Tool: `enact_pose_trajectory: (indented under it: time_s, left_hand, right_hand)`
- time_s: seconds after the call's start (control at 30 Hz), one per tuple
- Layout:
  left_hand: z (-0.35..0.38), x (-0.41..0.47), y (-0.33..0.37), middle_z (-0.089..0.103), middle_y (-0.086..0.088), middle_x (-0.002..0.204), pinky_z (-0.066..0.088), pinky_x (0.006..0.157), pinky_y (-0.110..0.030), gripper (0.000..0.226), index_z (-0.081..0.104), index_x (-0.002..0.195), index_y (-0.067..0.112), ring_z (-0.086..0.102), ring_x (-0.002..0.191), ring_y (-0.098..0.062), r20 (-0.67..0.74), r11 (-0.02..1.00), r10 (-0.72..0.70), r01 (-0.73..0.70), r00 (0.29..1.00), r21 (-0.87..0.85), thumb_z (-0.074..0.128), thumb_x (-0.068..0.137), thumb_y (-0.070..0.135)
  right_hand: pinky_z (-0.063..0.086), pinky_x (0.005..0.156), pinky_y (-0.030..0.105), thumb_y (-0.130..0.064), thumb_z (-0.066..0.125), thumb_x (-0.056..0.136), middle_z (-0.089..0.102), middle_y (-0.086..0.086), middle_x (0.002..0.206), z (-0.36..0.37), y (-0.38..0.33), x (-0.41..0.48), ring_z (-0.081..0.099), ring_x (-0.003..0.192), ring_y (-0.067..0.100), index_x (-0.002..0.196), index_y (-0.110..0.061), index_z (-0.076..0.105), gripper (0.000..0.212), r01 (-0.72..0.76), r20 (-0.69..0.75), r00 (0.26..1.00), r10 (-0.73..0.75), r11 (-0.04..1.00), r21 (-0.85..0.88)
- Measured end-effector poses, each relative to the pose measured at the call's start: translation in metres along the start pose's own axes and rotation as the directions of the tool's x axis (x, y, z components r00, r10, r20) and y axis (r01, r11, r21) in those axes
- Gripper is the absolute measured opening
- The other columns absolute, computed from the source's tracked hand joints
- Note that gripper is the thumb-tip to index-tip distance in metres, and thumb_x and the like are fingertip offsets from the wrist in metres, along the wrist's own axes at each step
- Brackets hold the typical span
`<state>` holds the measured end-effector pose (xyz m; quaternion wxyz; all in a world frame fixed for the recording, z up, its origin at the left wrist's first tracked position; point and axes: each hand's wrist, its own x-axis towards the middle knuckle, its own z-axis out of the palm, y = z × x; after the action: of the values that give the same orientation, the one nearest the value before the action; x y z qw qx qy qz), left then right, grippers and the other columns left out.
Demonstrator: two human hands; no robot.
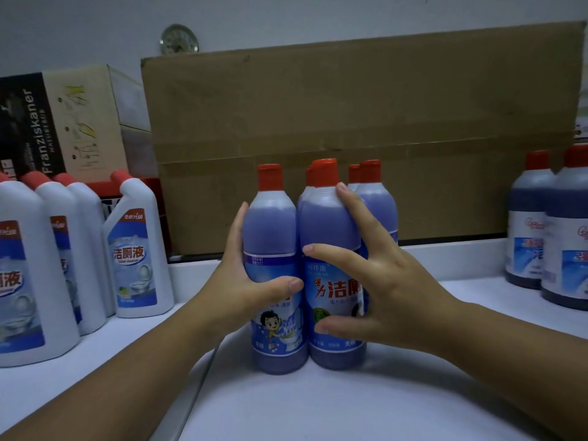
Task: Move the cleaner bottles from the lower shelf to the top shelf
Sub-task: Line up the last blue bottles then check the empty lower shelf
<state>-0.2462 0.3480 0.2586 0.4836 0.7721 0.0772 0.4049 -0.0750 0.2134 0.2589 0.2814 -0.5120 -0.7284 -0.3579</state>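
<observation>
Several tall blue cleaner bottles with red caps stand in a tight cluster on the white shelf top (318, 402). My left hand (245, 288) wraps the front left bottle (270, 230), thumb across its label. My right hand (375, 281) is spread over the front right bottle (327, 224), fingers on its shoulder and label, thumb low near its base. More bottles (378, 202) of the cluster stand behind, mostly hidden. Both front bottles rest upright on the surface.
White angled-neck toilet cleaner bottles (136, 259) line the left side. Squat dark blue bottles (528, 227) stand at the right edge. A big brown cardboard box (350, 122) stands behind the cluster, a printed carton (63, 122) at back left.
</observation>
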Motion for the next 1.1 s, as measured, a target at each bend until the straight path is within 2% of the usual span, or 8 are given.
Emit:
enact_pose_trajectory:
  time_s: [0.17, 0.33, 0.43, 0.63, 0.8, 0.97, 1.03, 1.1]
  left_hand:
    - [0.001, -0.002, 0.007, 0.042, 0.030, 0.134, 0.057, 0.078, -0.022, 0.124, 0.004, 0.133, 0.067, 0.057, 0.114, 0.003, -0.020, 0.994, 0.076, -0.074, 0.997, 0.083, 0.081, 0.036, 0.068]
    - [0.006, -0.003, 0.011, 0.048, 0.033, 0.123, 0.055, 0.071, -0.018, 0.101, 0.013, 0.131, 0.064, 0.060, 0.108, 0.005, -0.056, 0.989, 0.128, -0.123, 0.990, 0.081, 0.075, 0.052, 0.048]
    - [0.005, -0.001, 0.018, 0.044, 0.025, 0.133, 0.055, 0.072, -0.016, 0.097, 0.017, 0.131, 0.059, 0.059, 0.109, 0.003, -0.119, 0.982, 0.178, -0.169, 0.977, 0.080, 0.073, 0.054, 0.049]
    - [0.009, -0.005, 0.018, 0.044, 0.015, 0.137, 0.054, 0.077, -0.014, 0.113, 0.017, 0.142, 0.044, 0.056, 0.111, 0.004, -0.109, 0.972, 0.178, -0.157, 0.978, 0.176, 0.084, 0.051, 0.040]
    - [0.007, -0.004, 0.014, 0.041, 0.011, 0.142, 0.055, 0.090, -0.034, 0.106, 0.023, 0.140, 0.043, 0.052, 0.122, -0.008, -0.112, 0.958, 0.199, -0.169, 0.974, 0.230, 0.082, 0.052, 0.051]
    - [0.008, -0.004, 0.019, 0.042, 0.011, 0.140, 0.055, 0.090, -0.036, 0.092, 0.027, 0.136, 0.043, 0.053, 0.121, -0.011, -0.164, 0.944, 0.233, -0.182, 0.959, 0.276, 0.072, 0.057, 0.060]
    - [0.011, -0.004, 0.024, 0.036, 0.016, 0.144, 0.052, 0.093, -0.025, 0.089, 0.026, 0.137, 0.043, 0.047, 0.124, -0.002, -0.194, 0.931, 0.278, -0.215, 0.941, 0.294, 0.075, 0.064, 0.051]
    - [0.012, -0.008, 0.034, 0.026, 0.023, 0.141, 0.040, 0.085, 0.002, 0.083, 0.019, 0.142, 0.040, 0.033, 0.117, 0.026, -0.262, 0.915, 0.352, -0.272, 0.899, 0.297, 0.072, 0.077, 0.038]
  right_hand:
    - [0.026, 0.103, 0.025, -0.066, 0.057, 0.068, -0.002, 0.013, 0.157, 0.005, 0.002, 0.000, 0.022, 0.141, 0.030, 0.134, -0.037, 0.037, 0.075, -0.016, -0.003, 1.000, 0.015, 0.998, -0.058]
    - [0.026, 0.107, 0.028, -0.066, 0.051, 0.077, -0.003, 0.010, 0.157, 0.006, 0.002, -0.001, 0.019, 0.143, 0.029, 0.136, -0.038, 0.034, 0.067, -0.018, -0.020, 1.000, 0.017, 0.997, -0.072]
    - [0.030, 0.110, 0.034, -0.064, 0.042, 0.085, 0.002, 0.009, 0.156, 0.004, 0.004, 0.001, 0.017, 0.144, 0.027, 0.137, -0.035, 0.033, 0.060, 0.000, -0.065, 0.998, -0.003, 0.998, -0.057]
    - [0.034, 0.104, 0.031, -0.070, 0.055, 0.074, 0.003, 0.014, 0.155, 0.008, 0.009, -0.001, 0.020, 0.143, 0.029, 0.142, -0.034, 0.019, 0.085, 0.038, -0.081, 0.996, -0.044, 0.997, -0.072]
    - [0.036, 0.098, 0.029, -0.072, 0.052, 0.073, 0.004, 0.020, 0.155, 0.010, 0.009, -0.001, 0.027, 0.139, 0.036, 0.142, -0.034, 0.022, 0.084, 0.034, -0.089, 0.995, -0.047, 0.989, -0.147]
    - [0.038, 0.100, 0.031, -0.068, 0.041, 0.083, 0.004, 0.020, 0.155, 0.006, 0.011, -0.002, 0.029, 0.138, 0.036, 0.144, -0.035, 0.020, 0.072, 0.024, -0.052, 0.998, -0.032, 0.989, -0.146]
    - [0.041, 0.100, 0.035, -0.062, 0.039, 0.088, 0.009, 0.017, 0.155, 0.000, 0.013, -0.002, 0.030, 0.139, 0.033, 0.143, -0.033, 0.022, 0.064, 0.032, -0.066, 0.997, -0.040, 0.993, -0.115]
    - [0.044, 0.100, 0.039, -0.056, 0.040, 0.091, 0.021, 0.014, 0.152, -0.009, 0.014, 0.000, 0.033, 0.137, 0.028, 0.141, -0.024, 0.026, 0.060, 0.007, -0.124, 0.992, -0.018, 0.996, -0.088]
